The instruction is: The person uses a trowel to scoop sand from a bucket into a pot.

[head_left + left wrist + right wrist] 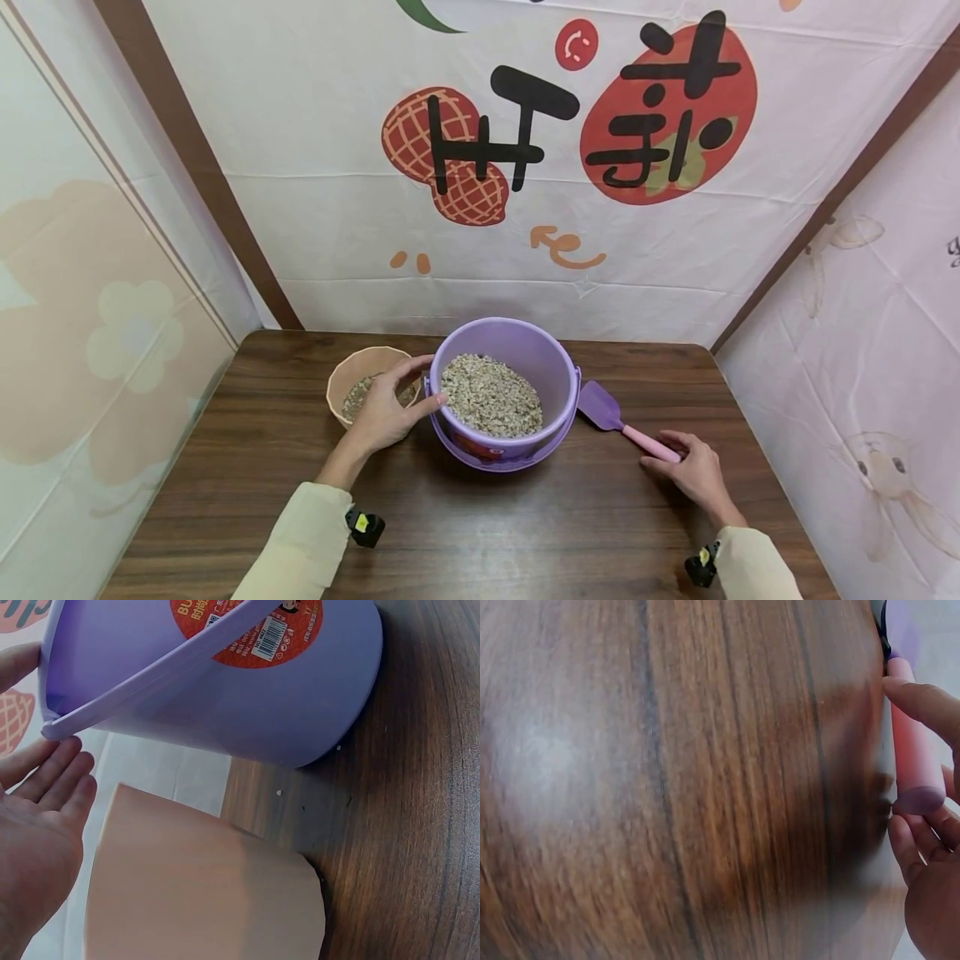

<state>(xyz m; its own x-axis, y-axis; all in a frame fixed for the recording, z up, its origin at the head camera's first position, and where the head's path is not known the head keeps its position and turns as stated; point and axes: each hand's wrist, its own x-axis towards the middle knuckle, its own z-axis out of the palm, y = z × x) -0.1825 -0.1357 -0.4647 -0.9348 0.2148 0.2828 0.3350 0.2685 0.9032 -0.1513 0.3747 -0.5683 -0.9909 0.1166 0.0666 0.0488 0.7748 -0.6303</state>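
Note:
A purple bucket (560, 383), part-filled with pale coarse grains (491, 396), stands mid-table. My left hand (386, 412) holds its left rim by the handle joint, the thumb on the near side and the fingers farther back. Below that hand, a peach ribbed bowl (337, 375) with some similar grains is partly hidden. The bucket's wall and red label (247, 630) show in the left wrist view. On the right, a toy shovel lies with its purple blade (598, 406) by the bucket. My right hand (693, 471) has its thumb and fingers around the end of the pink handle (648, 442).
The dark wooden table (510, 533) ends at the back against a white printed cloth (337, 250). Printed cloths also rise on both sides. A few loose grains (279, 793) lie on the tabletop between bowl and bucket.

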